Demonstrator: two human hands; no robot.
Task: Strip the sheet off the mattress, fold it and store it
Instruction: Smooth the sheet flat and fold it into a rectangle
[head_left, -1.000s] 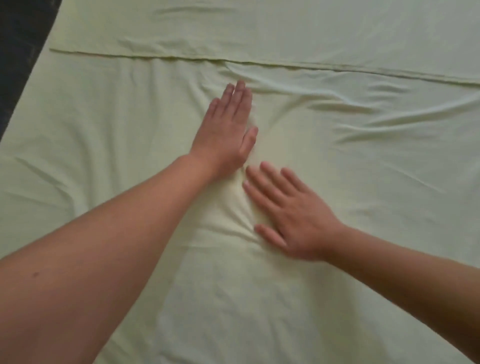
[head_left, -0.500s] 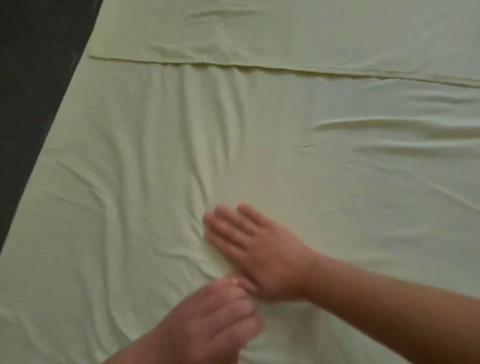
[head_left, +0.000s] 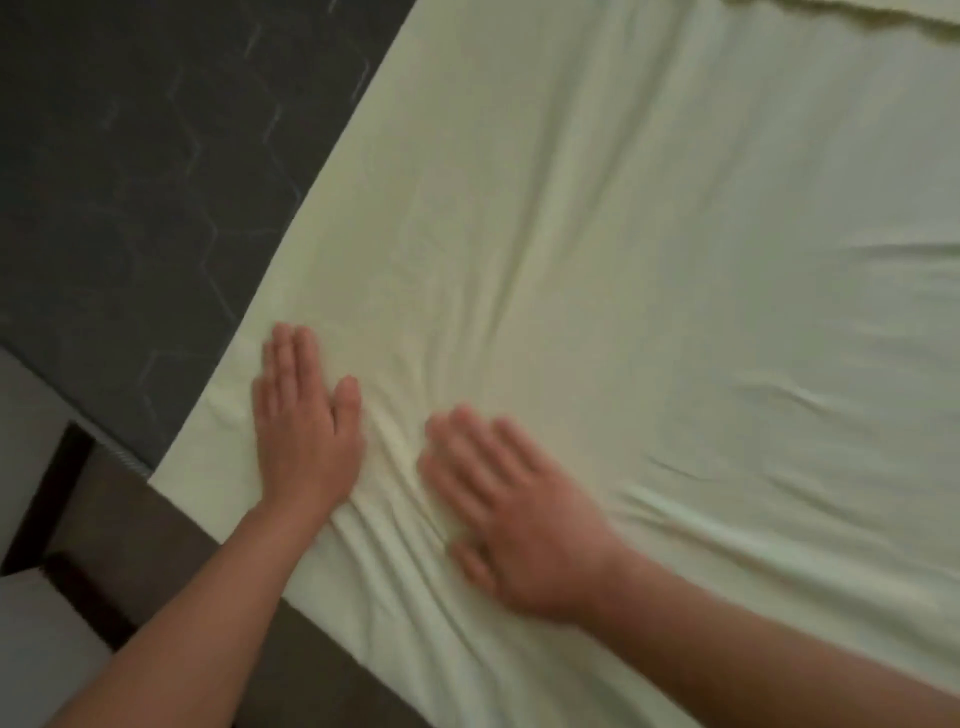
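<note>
Both hands now nearer sheet (head_left: 623, 260) corner

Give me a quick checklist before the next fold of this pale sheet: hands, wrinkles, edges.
1. Both hands flat on the sheet: ok. The left hand and the right hand lie on it with straight fingers, gripping nothing.
2. Cloth smooth between the hands: not ok. Creases bunch there and run toward the near edge.
3. Left edge straight: ok. It runs cleanly along the dark mattress.
4. Near corner lying flat: ok, beside the left hand.
5. Far folded edge aligned: cannot tell, mostly out of view.
6. Right hand at rest: cannot tell, it is blurred.
</note>
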